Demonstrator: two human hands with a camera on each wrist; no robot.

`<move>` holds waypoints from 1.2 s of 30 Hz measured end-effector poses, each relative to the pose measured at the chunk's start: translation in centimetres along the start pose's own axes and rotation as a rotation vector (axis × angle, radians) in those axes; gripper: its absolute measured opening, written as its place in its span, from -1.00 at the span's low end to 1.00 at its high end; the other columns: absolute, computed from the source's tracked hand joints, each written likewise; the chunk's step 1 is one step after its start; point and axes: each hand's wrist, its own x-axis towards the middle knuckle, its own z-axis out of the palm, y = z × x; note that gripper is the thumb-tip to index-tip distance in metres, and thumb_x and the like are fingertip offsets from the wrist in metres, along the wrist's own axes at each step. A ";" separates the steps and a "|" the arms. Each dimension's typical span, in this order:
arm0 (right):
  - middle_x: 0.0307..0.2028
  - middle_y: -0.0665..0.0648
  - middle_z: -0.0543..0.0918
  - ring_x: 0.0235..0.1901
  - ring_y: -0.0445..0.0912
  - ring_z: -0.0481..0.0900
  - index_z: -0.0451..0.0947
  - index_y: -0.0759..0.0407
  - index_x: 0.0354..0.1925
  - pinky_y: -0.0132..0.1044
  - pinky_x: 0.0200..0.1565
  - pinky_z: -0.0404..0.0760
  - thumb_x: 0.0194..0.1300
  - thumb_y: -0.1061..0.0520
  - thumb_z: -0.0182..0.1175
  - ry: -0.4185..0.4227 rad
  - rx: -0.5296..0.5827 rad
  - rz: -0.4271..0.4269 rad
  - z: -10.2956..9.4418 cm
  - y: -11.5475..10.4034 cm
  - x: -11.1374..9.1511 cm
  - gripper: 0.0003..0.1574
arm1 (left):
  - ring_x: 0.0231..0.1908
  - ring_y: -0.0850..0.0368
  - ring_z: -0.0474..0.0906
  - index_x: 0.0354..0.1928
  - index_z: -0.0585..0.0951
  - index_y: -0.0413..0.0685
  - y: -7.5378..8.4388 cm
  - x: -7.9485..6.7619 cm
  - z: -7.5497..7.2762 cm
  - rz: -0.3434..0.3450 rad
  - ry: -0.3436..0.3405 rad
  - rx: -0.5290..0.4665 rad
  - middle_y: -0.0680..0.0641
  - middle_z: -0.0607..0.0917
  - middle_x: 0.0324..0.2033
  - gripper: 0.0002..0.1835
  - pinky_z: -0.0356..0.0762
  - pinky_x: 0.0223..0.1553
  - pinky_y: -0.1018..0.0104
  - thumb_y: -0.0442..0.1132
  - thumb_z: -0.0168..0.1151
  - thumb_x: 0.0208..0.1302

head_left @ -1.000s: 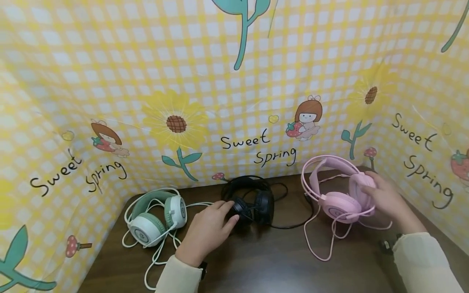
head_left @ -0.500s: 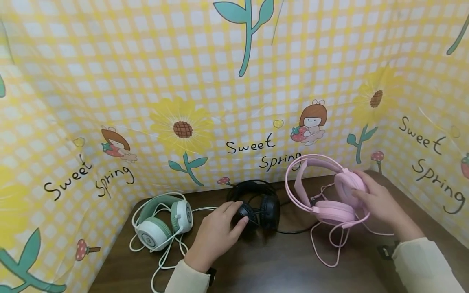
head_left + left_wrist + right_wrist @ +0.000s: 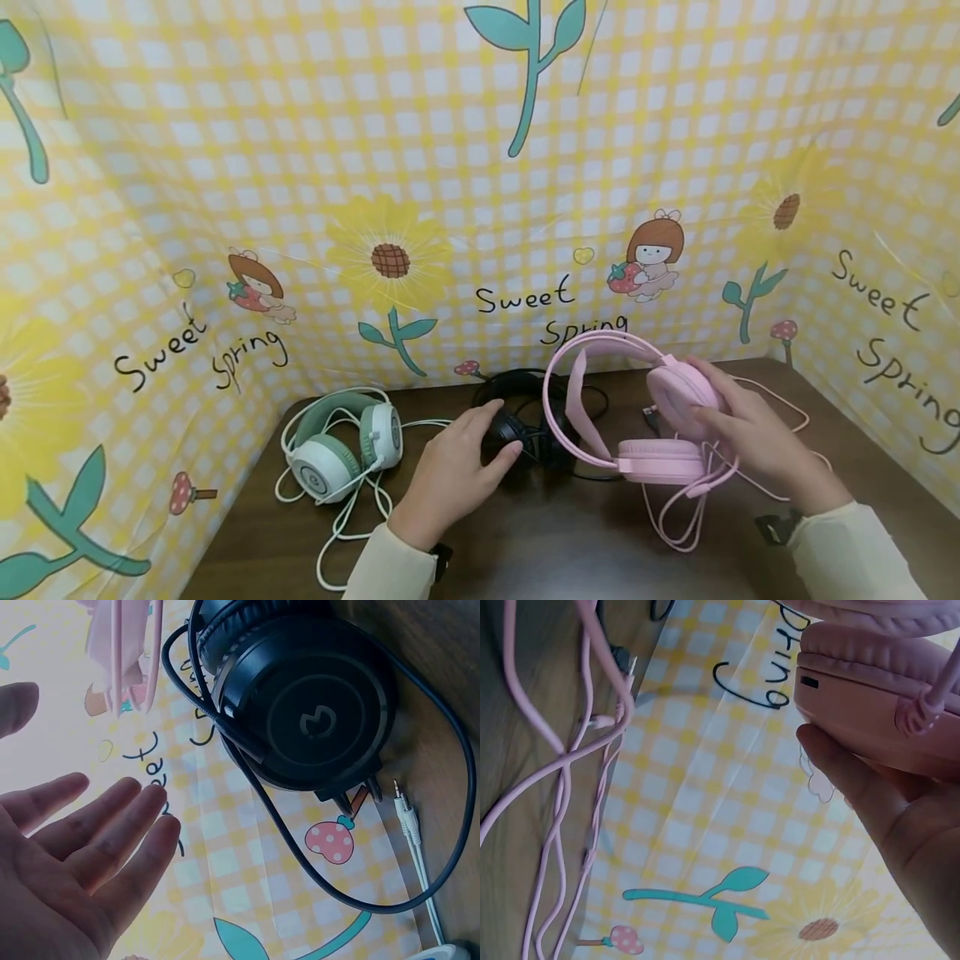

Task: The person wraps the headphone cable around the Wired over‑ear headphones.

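Note:
My right hand point(image 3: 757, 442) grips the right ear cup of a pair of pink headphones point(image 3: 660, 462), fingers behind it and thumb in front. The headphones are raised and tilted, headband to the left, cable hanging below. In the right wrist view the fingers lie along the outer shell of the pink ear cup point(image 3: 862, 727). My left hand point(image 3: 453, 475), fingers spread and loosely bent, is beside the black headphones point(image 3: 508, 427). The left wrist view has a gap between this hand point(image 3: 82, 862) and the black ear cup point(image 3: 315, 705). The pink headphones partly hide the black pair.
White and green headphones point(image 3: 318, 473) stand at the left of the dark wooden table point(image 3: 555, 542), their white cable point(image 3: 337, 533) looping toward the front. A yellow checked cloth point(image 3: 450, 167) with printed flowers rises behind and at both sides. Pink cable point(image 3: 562, 780) trails over the table.
My right hand has lifted the pink headphones and carried them left, tilting them, so they overlap the black pair. My left hand has drawn slightly away from the black ear cup, its fingers more spread.

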 end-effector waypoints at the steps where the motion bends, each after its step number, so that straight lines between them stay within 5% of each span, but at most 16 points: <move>1: 0.13 0.32 0.47 -0.09 0.01 0.44 0.07 -0.02 0.51 -0.38 -0.17 0.49 0.37 0.20 0.16 -0.008 0.009 0.004 0.1 -0.2 0.0 -0.15 | 0.10 0.06 0.53 0.35 0.42 0.10 0.0 0.0 0.0 -0.005 -0.001 0.001 -0.01 0.55 0.17 -0.33 0.53 0.00 0.04 0.23 0.16 0.29; 16: 0.21 0.29 0.46 -0.04 -0.04 0.48 0.07 0.06 0.51 -0.44 -0.02 0.41 0.33 0.26 0.16 -0.065 -0.050 -0.152 2.2 -3.4 1.4 -0.13 | 0.16 0.04 0.47 0.48 0.19 0.08 0.2 0.2 -0.4 -0.136 -0.011 -0.092 -0.04 0.49 0.23 -0.01 0.48 0.06 -0.02 0.48 0.08 0.13; 22: 0.19 0.25 0.49 -0.09 -0.05 0.50 0.08 0.03 0.51 -0.22 -0.04 0.48 0.30 0.23 0.20 -0.113 -0.075 -0.193 3.1 -4.9 1.9 -0.10 | 0.17 0.10 0.45 0.50 0.14 0.11 0.1 0.3 -0.4 -0.169 -0.003 -0.219 -0.01 0.46 0.24 0.05 0.47 0.07 0.04 0.52 0.10 0.06; 31: 0.19 0.15 0.52 -0.10 -0.11 0.52 0.13 0.03 0.49 -0.09 -0.09 0.52 0.27 0.18 0.25 -0.140 -0.127 -0.238 3.4 -5.7 1.4 -0.10 | -0.10 0.21 0.61 0.50 0.09 0.13 0.4 0.2 -0.3 -0.200 -0.042 -0.400 -0.02 0.57 0.06 -0.01 0.60 -0.20 0.23 0.29 0.29 0.13; 36: 0.08 0.06 0.59 -0.19 -0.16 0.52 0.19 -0.08 0.47 -0.17 -0.14 0.52 0.18 0.20 0.31 -0.120 -0.121 -0.236 3.2 -6.0 1.5 -0.05 | -0.23 0.24 0.66 0.45 0.16 0.11 0.6 0.4 -0.1 -0.236 -0.061 -0.597 0.01 0.62 -0.11 -0.17 0.62 -0.30 0.32 -0.06 0.33 0.20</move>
